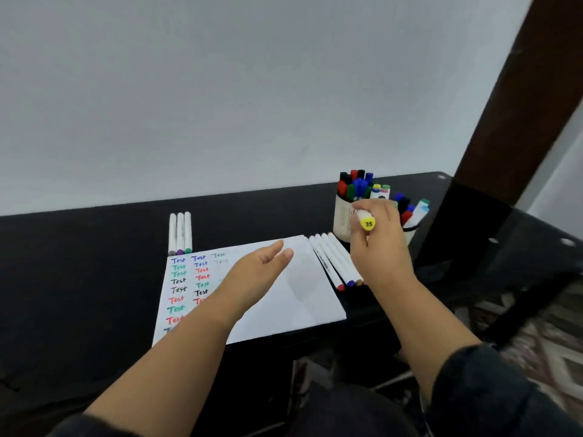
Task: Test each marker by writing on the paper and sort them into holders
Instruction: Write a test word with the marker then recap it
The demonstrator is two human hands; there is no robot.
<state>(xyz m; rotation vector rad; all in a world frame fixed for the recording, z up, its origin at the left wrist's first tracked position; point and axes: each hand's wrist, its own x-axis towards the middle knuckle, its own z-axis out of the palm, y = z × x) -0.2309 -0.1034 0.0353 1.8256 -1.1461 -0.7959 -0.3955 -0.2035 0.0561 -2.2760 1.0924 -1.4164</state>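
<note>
My right hand (380,244) grips a white marker with a yellow cap end marked 35 (367,223), held up in front of the white holder (342,220). Above the white paper (296,298) my left hand (257,272) hovers open, fingers straight and pointing right. The paper carries several coloured "Test" words on its left side. Several white markers (334,263) lie in a row along the paper's right edge. Three more white markers (180,233) lie side by side beyond the paper's top left corner. A second holder (410,230) with markers stands behind my right hand.
The table (79,263) is black, with a pale wall right behind it. A dark wooden post (511,99) rises at the right. Patterned floor covering (542,329) shows beyond the table's right edge.
</note>
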